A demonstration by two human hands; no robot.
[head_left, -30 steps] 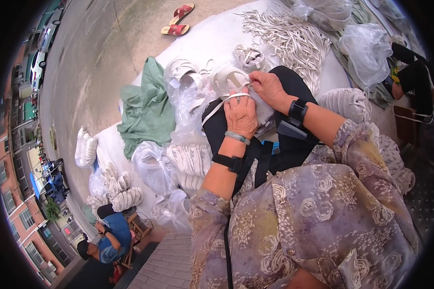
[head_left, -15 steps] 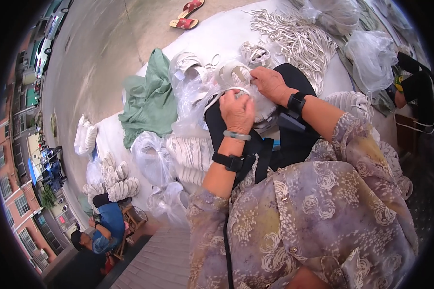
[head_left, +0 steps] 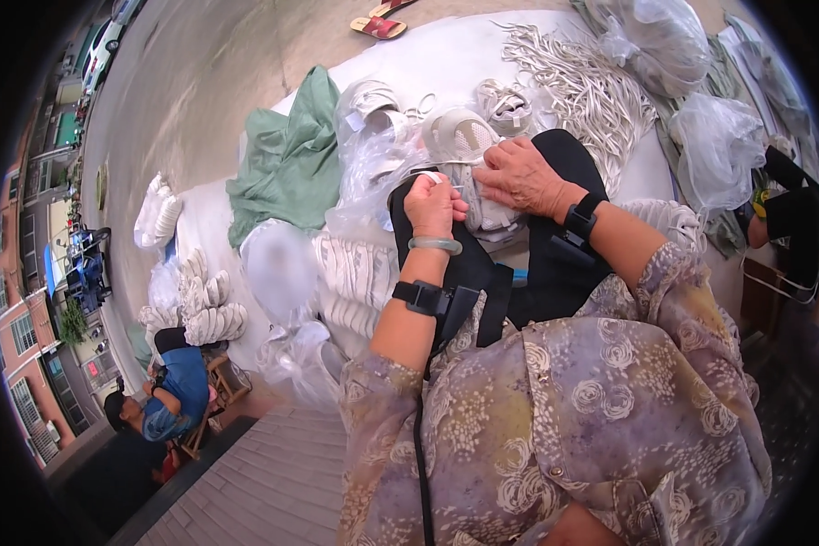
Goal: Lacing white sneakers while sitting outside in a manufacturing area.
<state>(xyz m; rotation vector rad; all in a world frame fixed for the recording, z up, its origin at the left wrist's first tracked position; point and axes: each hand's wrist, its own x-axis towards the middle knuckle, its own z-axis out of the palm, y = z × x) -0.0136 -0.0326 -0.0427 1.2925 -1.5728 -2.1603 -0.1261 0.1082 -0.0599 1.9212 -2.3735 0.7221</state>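
Note:
A white sneaker (head_left: 465,130) with a mesh toe rests on my black-clad lap, its toe pointing away from me. My left hand (head_left: 431,206) is closed, fingers curled, on a white shoelace (head_left: 435,176) at the sneaker's left side. My right hand (head_left: 524,178) lies over the sneaker's lacing area with bent fingers gripping it; the fingertips are partly hidden. Just beyond, another pale shoe (head_left: 503,106) sits on the white sheet.
Loose white laces (head_left: 582,86) lie heaped at the far right. Left of my lap are a green cloth (head_left: 287,155), plastic bags (head_left: 302,359) and stacked white shoes (head_left: 355,273). Red sandals (head_left: 379,28) lie beyond the sheet. A person in blue (head_left: 180,382) sits at lower left.
My left hand has moved slightly left, drawing the lace away from the sneaker. My right hand has come down from the toe side onto the lacing area. The whole view has shifted slightly.

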